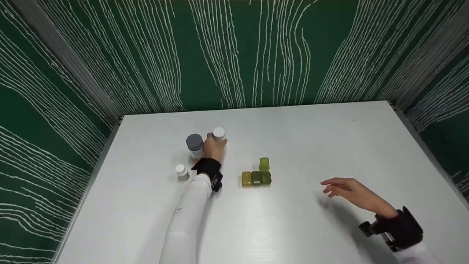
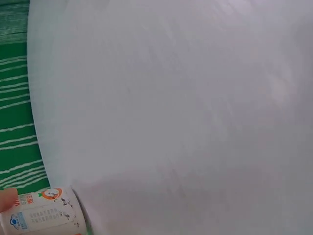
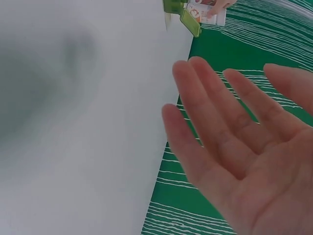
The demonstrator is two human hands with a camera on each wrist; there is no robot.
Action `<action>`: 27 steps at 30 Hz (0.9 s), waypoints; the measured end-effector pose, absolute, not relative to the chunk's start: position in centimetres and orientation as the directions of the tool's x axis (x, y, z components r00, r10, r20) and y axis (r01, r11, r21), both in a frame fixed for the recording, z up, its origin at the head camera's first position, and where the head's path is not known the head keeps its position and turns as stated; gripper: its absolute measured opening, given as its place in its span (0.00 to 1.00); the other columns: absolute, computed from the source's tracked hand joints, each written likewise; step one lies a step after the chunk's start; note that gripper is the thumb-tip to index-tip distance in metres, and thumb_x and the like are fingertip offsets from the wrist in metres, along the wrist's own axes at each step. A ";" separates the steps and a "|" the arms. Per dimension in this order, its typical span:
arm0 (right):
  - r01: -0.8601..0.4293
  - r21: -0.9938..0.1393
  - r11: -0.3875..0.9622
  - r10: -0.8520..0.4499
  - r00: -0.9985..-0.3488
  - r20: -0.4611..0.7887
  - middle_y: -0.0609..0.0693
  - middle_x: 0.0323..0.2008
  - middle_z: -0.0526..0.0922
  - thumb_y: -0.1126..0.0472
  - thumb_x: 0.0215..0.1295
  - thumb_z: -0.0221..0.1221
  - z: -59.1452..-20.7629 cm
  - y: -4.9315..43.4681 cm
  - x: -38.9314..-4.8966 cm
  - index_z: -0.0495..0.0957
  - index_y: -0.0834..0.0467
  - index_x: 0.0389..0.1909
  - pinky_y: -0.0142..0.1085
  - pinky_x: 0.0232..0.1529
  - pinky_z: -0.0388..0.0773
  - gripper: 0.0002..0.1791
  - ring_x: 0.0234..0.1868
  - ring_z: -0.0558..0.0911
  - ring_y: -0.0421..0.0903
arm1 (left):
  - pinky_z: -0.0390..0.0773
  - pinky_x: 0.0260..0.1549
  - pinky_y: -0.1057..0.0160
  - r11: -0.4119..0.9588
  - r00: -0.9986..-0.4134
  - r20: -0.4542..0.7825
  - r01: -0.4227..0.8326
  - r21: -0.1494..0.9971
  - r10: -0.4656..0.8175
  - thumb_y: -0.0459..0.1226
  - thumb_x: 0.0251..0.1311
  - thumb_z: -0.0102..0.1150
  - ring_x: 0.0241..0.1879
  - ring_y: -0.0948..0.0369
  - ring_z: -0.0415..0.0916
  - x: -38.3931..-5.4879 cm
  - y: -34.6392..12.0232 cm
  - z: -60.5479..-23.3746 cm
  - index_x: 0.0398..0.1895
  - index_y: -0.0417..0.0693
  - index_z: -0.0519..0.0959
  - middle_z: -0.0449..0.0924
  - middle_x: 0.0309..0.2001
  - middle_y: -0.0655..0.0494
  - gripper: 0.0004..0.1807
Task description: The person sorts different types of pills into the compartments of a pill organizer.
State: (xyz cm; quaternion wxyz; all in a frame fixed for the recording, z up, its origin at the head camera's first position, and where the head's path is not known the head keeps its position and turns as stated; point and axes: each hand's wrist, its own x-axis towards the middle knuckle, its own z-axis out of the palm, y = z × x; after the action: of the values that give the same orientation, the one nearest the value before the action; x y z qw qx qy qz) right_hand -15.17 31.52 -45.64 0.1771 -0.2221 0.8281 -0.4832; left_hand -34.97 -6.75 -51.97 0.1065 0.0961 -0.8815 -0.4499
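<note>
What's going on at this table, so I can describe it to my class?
A person's left hand grips a white-capped bottle, right beside a grey-lidded container. A smaller white bottle stands nearer the person. Four greenish blocks sit towards the middle of the white table, three in a row and one behind. The right hand is empty, held above the table.

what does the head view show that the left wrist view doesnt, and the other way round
Only the head view shows the grey-capped bottle, the small bottle, the four green blocks and the right hand. Only the left wrist view shows the printed label, with its orange and blue marks. Both show the white bottle gripped by the left hand, though the wrist view catches little of the hand, plus the white table and green, white-lined wall.
</note>
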 end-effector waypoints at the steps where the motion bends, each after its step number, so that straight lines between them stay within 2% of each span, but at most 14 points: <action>1: -0.201 -0.879 0.432 -0.539 -0.839 -0.073 0.63 0.42 0.76 0.64 0.67 0.43 -45.6 31.5 -15.1 0.66 0.72 0.53 0.26 0.43 0.71 0.18 0.40 0.79 0.40 | 0.71 0.44 0.60 0.581 -0.962 0.124 -0.042 0.813 -0.243 0.40 0.45 0.63 0.43 0.50 0.74 -34.0 -6.6 -50.8 0.45 0.35 0.69 0.77 0.41 0.39 0.25; 2: -0.208 -0.877 0.433 -0.538 -0.841 -0.066 0.63 0.42 0.76 0.64 0.67 0.43 -45.6 31.5 -15.1 0.66 0.72 0.52 0.25 0.42 0.71 0.18 0.40 0.79 0.40 | 0.70 0.46 0.59 0.573 -0.973 0.100 -0.039 0.819 -0.209 0.38 0.46 0.62 0.46 0.49 0.73 -32.8 -6.4 -49.2 0.47 0.33 0.68 0.76 0.44 0.38 0.26; 4: -0.212 -0.874 0.437 -0.531 -0.845 -0.061 0.62 0.42 0.76 0.64 0.67 0.43 -45.6 31.4 -15.1 0.66 0.71 0.52 0.25 0.42 0.71 0.18 0.40 0.78 0.40 | 0.72 0.44 0.59 0.585 -0.978 0.147 0.033 0.810 -0.149 0.39 0.46 0.62 0.44 0.50 0.74 -31.0 -6.0 -47.7 0.46 0.33 0.68 0.76 0.42 0.38 0.26; 8: -0.214 -0.866 0.452 -0.524 -0.850 -0.063 0.63 0.43 0.76 0.63 0.67 0.44 -45.5 30.8 -15.2 0.67 0.69 0.52 0.25 0.43 0.71 0.18 0.40 0.79 0.41 | 0.74 0.39 0.60 0.562 -0.984 0.175 0.152 0.813 0.013 0.40 0.44 0.64 0.41 0.52 0.75 -27.1 -5.4 -46.5 0.43 0.34 0.69 0.77 0.41 0.42 0.25; 16: -0.223 -0.834 0.504 -0.531 -0.842 -0.096 0.60 0.40 0.78 0.60 0.66 0.46 -45.6 27.7 -15.6 0.69 0.67 0.52 0.29 0.42 0.72 0.18 0.39 0.79 0.48 | 0.74 0.39 0.64 0.420 -0.947 0.111 0.237 0.876 0.302 0.36 0.40 0.67 0.42 0.56 0.74 -19.2 -3.5 -47.7 0.43 0.37 0.70 0.76 0.41 0.45 0.25; 21: -0.302 -0.791 0.532 -0.543 -0.839 -0.044 0.58 0.40 0.79 0.61 0.64 0.49 -45.5 24.5 -15.9 0.72 0.65 0.50 0.33 0.41 0.74 0.16 0.39 0.78 0.48 | 0.74 0.37 0.69 0.381 -0.904 0.140 0.306 0.872 0.404 0.36 0.41 0.67 0.40 0.59 0.74 -17.1 -2.0 -49.0 0.42 0.36 0.70 0.77 0.39 0.47 0.24; 27: -0.376 -0.749 0.545 -0.522 -0.852 0.048 0.60 0.43 0.77 0.55 0.61 0.54 -45.6 19.9 -15.8 0.71 0.66 0.50 0.39 0.38 0.75 0.22 0.37 0.79 0.48 | 0.73 0.38 0.69 0.434 -0.908 0.123 0.307 0.847 0.401 0.34 0.39 0.68 0.40 0.58 0.75 -16.5 -0.8 -50.3 0.39 0.38 0.70 0.77 0.38 0.47 0.22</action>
State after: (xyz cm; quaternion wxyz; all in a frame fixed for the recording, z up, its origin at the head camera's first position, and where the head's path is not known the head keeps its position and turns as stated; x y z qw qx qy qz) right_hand -15.77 19.92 -45.56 0.0905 -0.2568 0.8743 -0.4018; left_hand -16.45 -0.81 -50.28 -0.0482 -0.2092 -0.8455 -0.4889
